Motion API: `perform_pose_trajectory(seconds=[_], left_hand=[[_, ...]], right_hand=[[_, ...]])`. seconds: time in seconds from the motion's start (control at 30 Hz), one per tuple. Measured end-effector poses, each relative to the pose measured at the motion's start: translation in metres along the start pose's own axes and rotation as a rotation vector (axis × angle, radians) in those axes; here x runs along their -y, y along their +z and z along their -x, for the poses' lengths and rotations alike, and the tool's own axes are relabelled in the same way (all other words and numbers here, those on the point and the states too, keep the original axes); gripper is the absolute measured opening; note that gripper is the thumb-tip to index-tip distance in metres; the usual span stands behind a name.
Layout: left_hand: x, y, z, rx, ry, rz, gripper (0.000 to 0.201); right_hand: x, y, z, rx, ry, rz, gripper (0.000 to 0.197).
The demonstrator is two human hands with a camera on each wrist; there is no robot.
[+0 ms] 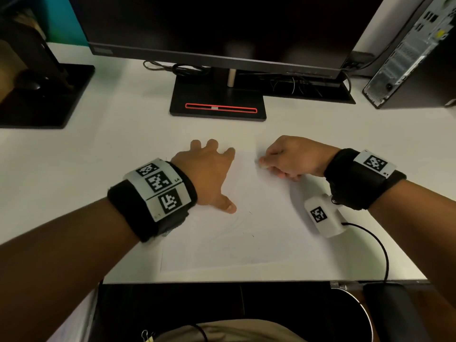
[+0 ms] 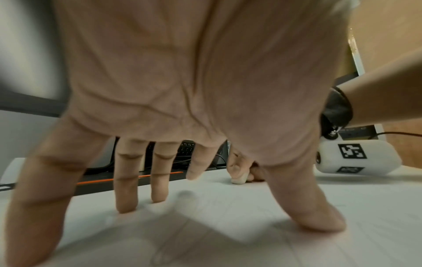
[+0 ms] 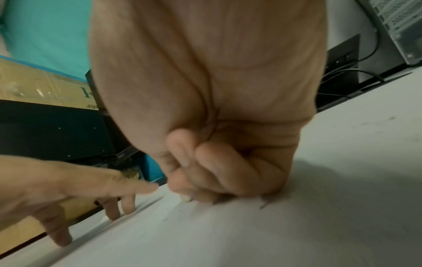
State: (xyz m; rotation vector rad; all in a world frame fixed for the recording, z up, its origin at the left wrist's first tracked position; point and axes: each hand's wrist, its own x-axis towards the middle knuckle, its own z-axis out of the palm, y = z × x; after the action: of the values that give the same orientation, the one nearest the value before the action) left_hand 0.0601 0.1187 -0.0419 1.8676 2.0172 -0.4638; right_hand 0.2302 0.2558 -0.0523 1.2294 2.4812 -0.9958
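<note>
**Head view.** A white sheet of paper (image 1: 259, 238) lies flat on the white tabletop (image 1: 86, 149), near the front edge and on the near side of the monitor stand (image 1: 217, 104). There are faint pencil marks on the sheet.
- The left hand (image 1: 206, 174) is palm-down on the sheet's left part. Its fingers (image 1: 212, 144) are spread, the thumb is stretched out sideways, and the tips touch the paper.
- The right hand (image 1: 293, 156) is curled at the far part of the sheet. Its fingertips pinch a white eraser (image 1: 262, 165) down onto the paper, and only a sliver of it shows.
- The hands are near each other but apart.
- A dark monitor (image 1: 222, 25) stands behind, with a computer tower (image 1: 417, 53) at far right.
- A black cable (image 1: 380, 243) runs from the right wrist over the tabletop's front edge.

**Left wrist view.** The palm arches over the sheet. The fingers are straight and apart, and the fingertips and thumb press on the paper. Beyond them, the eraser rests on the sheet, held between the right hand's fingertips.

**Right wrist view.** This view is blurred. The fingers are curled close together with the thumb against them. A pale corner of the eraser shows under the tips, touching the paper. At left, the left hand's spread fingers have their tips down on the sheet.
</note>
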Motion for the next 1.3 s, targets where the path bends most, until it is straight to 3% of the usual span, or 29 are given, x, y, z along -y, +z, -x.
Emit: perform_pose_trajectory(seconds=[0.1, 0.2, 0.27, 0.43, 0.57, 0.73, 0.87, 1.03, 1.17, 1.3], left_hand=[[0.0, -0.001, -0.004, 0.052, -0.03, -0.03, 0.105], [-0.002, 0.0, -0.006, 0.072, -0.035, -0.045, 0.106], [-0.002, 0.001, -0.007, 0.066, -0.036, -0.051, 0.108], [-0.003, 0.002, -0.005, 0.077, -0.057, -0.046, 0.11], [-0.003, 0.004, -0.002, 0.083, -0.061, -0.029, 0.109], [-0.004, 0.004, -0.001, 0.088, -0.06, -0.033, 0.11], [-0.002, 0.005, 0.0, 0.084, -0.057, -0.033, 0.11], [-0.003, 0.005, 0.0, 0.083, -0.06, -0.051, 0.111], [-0.002, 0.006, 0.0, 0.078, -0.056, -0.046, 0.111], [-0.003, 0.006, 0.0, 0.078, -0.06, -0.049, 0.112]], right_hand=[[0.006, 0.005, 0.0, -0.065, -0.023, 0.109, 0.046], [0.017, 0.02, 0.005, 0.018, -0.138, 0.218, 0.052], [0.016, 0.016, 0.005, 0.051, -0.135, 0.213, 0.053], [0.017, 0.008, -0.002, -0.092, -0.129, 0.249, 0.049], [0.023, 0.017, -0.001, 0.057, -0.171, 0.285, 0.05], [0.02, 0.006, -0.008, -0.098, -0.145, 0.3, 0.047], [0.026, 0.018, -0.003, 0.065, -0.219, 0.352, 0.053], [0.024, 0.006, -0.011, -0.078, -0.18, 0.353, 0.048], [0.03, 0.02, -0.005, 0.084, -0.246, 0.373, 0.053], [0.024, 0.002, -0.016, -0.03, -0.192, 0.365, 0.051]])
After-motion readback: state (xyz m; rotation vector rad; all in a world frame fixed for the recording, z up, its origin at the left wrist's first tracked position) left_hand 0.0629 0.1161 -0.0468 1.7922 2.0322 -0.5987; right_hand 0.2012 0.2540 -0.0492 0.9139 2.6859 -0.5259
